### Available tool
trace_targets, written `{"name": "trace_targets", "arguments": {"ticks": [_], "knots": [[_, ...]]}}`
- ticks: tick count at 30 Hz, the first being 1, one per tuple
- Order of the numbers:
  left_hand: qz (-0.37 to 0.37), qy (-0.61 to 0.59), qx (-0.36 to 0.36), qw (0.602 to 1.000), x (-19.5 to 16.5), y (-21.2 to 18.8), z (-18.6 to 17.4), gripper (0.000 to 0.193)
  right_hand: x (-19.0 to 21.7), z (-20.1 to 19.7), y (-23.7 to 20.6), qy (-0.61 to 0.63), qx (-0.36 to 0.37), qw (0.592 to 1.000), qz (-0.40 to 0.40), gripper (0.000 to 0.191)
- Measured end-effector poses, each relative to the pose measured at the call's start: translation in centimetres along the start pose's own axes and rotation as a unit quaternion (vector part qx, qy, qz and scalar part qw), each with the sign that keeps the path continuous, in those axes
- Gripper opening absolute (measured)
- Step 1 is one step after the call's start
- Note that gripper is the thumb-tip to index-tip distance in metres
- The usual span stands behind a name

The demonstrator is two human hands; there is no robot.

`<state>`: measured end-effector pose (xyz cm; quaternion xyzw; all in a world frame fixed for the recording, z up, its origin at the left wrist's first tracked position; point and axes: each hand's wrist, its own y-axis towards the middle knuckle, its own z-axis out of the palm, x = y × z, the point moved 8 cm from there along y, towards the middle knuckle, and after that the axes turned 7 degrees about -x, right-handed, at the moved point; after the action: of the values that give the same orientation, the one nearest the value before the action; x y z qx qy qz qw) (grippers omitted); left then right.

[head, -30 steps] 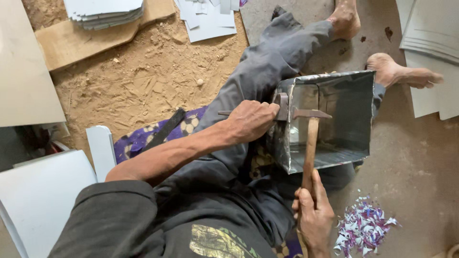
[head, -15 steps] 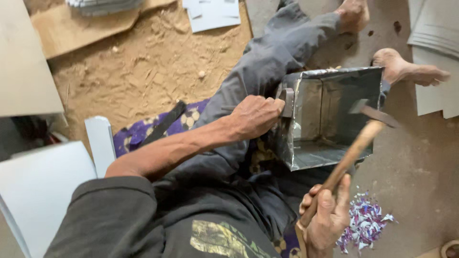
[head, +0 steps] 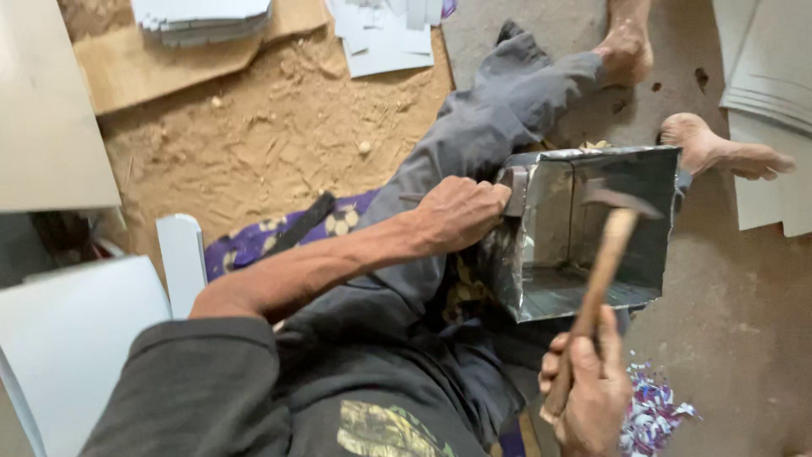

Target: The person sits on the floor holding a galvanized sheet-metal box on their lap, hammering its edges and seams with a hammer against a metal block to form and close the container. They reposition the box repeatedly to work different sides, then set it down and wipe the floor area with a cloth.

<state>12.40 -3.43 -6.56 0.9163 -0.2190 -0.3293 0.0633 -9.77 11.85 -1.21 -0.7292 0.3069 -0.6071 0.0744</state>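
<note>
The right hand is closed in a full grip round the lower end of a wooden hammer handle, the shaft slanting up and slightly right so that the dark head sits inside the open mouth of the box. Half a second ago the hammer was swung out to the right, its head beyond the box's right wall; now it has come back in over the opening, blurred with motion. 1 second ago it stood nearly upright in much the same place.

The left hand is curled shut on the box's left edge, fingers wrapped over a small grey block pressed against that wall; a thin dark rod pokes out behind the knuckles. This grip has not shifted across the 3 frames.

The box is folded sheet metal, dull silver and reflective, open toward the camera, with 4 walls and a creased rim. It rests across the person's lap and grey-trousered leg, which stretches up to 2 bare feet on the floor.

Shredded purple and white scraps lie just right of the right hand. Sawdust covers the floor at upper left, with stacked pale sheets beyond it.
</note>
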Motion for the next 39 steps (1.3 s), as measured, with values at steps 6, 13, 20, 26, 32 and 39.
{"name": "trace_targets", "arguments": {"ticks": [6, 13, 20, 26, 32, 39], "knots": [[-0.001, 0.003, 0.002, 1.0, 0.4, 0.5, -0.2, 0.009, 0.1, 0.9, 0.6, -0.117, 0.039, 0.992, 0.021, 0.063], [0.019, 0.005, 0.0, 1.0, 0.6, 1.2, -0.3, 0.009, 0.8, 1.0, 1.2, -0.02, 0.021, 0.999, 0.02, 0.062], [0.028, 0.011, -0.005, 1.0, 0.9, 2.2, -0.3, 0.009, 2.4, 1.3, 1.2, 0.131, 0.03, 0.99, -0.049, 0.061], [0.027, 0.037, 0.019, 0.999, 1.4, 2.9, 0.4, 0.007, 0.9, 1.8, 1.0, 0.024, 0.036, 0.998, 0.043, 0.064], [0.02, 0.027, 0.01, 0.999, 1.5, 3.0, 0.3, 0.006, 0.6, 2.4, 0.6, -0.071, 0.054, 0.995, 0.054, 0.065], [0.044, 0.043, -0.007, 0.998, 1.5, 3.2, -0.1, 0.007, 2.9, 2.1, 0.5, -0.004, 0.0, 0.998, -0.056, 0.066]]}}
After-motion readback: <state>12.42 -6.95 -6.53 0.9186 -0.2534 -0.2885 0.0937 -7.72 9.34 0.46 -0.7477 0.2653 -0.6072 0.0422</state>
